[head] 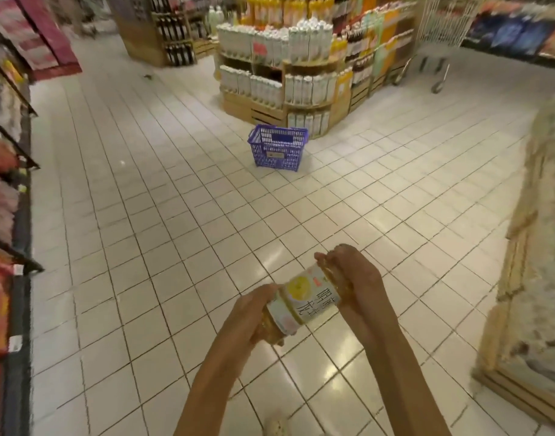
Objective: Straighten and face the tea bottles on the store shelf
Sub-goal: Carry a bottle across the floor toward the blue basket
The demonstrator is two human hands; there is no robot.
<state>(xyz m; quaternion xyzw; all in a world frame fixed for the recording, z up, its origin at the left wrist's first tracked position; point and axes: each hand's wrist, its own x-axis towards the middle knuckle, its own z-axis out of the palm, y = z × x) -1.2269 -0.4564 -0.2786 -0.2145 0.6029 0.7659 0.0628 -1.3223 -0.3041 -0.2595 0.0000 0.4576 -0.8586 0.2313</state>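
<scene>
A tea bottle [304, 302] with a white and yellow label and amber liquid lies nearly sideways in front of me, above the tiled floor. My left hand [257, 313] grips its lower end, fingers curled under it. My right hand [353, 278] grips its upper end, and the cap is hidden behind the fingers. A wooden display [288, 77] holding several white-labelled and yellow bottles stands ahead across the aisle. A blurred wooden shelf [534, 234] of bottles runs along my right.
A purple shopping basket [277, 147] sits on the floor in front of the display. Dark shelves with packaged goods [5, 184] line the left. A wire cart [439, 42] stands at the back right. White tiles [175, 231] cover the aisle floor between them.
</scene>
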